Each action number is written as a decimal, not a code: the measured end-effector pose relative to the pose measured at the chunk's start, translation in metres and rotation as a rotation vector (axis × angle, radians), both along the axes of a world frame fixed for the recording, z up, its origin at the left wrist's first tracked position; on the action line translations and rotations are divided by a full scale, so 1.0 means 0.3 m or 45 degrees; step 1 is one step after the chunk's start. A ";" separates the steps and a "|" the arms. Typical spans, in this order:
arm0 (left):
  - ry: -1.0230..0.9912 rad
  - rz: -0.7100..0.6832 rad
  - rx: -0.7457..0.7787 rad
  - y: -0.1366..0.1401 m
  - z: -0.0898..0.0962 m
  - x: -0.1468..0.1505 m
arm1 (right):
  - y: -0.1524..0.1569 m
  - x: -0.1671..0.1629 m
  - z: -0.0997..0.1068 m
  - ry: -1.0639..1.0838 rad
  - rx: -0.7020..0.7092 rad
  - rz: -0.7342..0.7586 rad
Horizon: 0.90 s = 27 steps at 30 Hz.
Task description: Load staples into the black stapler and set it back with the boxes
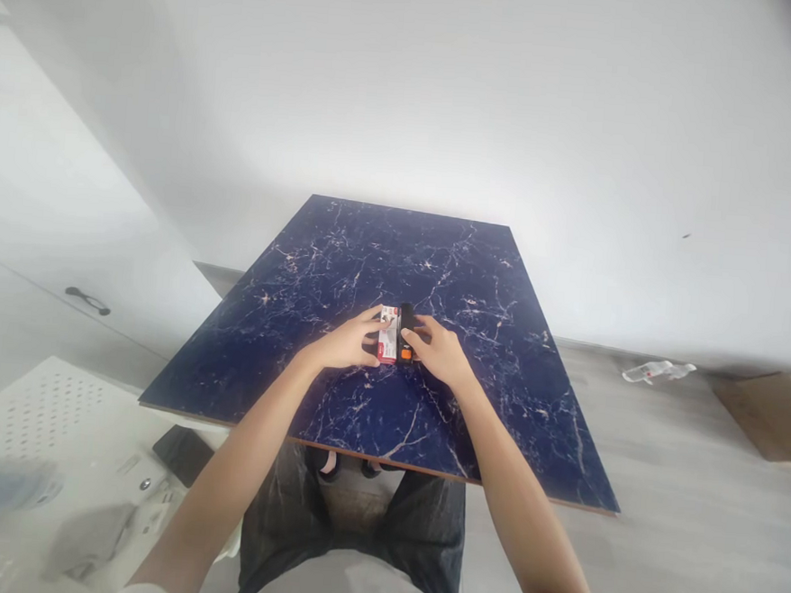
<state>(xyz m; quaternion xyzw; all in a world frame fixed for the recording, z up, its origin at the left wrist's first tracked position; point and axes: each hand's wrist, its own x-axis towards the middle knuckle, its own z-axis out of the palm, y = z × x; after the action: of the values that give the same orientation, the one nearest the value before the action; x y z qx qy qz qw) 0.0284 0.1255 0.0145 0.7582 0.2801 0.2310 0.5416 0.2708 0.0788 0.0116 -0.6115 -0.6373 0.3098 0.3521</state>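
Note:
A small white box (pixel 389 320) with red print lies at the middle of the blue marbled table (pixel 399 252). Against its right side is a narrow black object (pixel 406 318) with an orange patch near its lower end; its kind is too small to make out. My left hand (pixel 348 342) grips the box from the left, fingers curved around its edge. From the other side my right hand (pixel 442 349) holds the black object, thumb on top and fingers along its right edge. The two items sit side by side, seemingly touching.
The table's far edge is close to a white wall (pixel 416 99). To the left are a drawer handle (pixel 88 300) and a white perforated surface (pixel 42 407) with several items. A clear plastic bottle (pixel 657 372) and brown cardboard (pixel 767 413) lie on the floor at right.

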 end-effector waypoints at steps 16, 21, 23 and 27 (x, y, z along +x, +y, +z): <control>-0.002 -0.051 0.157 0.172 -0.074 0.551 | -0.068 0.407 0.029 -0.142 0.186 -1.015; 0.144 -0.090 0.296 0.205 -0.069 0.697 | -0.089 0.492 0.013 0.074 0.370 -1.200; 0.177 -0.121 0.367 0.219 -0.071 0.748 | -0.090 0.493 0.012 0.113 0.402 -1.221; 0.205 -0.158 0.488 0.232 -0.078 0.832 | -0.088 0.475 0.018 0.118 0.486 -1.279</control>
<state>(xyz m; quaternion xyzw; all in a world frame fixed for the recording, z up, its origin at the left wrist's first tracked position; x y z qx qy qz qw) 0.2781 0.1951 -0.0091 0.8792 0.2260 0.1849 0.3766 0.4134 0.0525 0.0170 -0.7518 -0.2953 0.0087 0.5895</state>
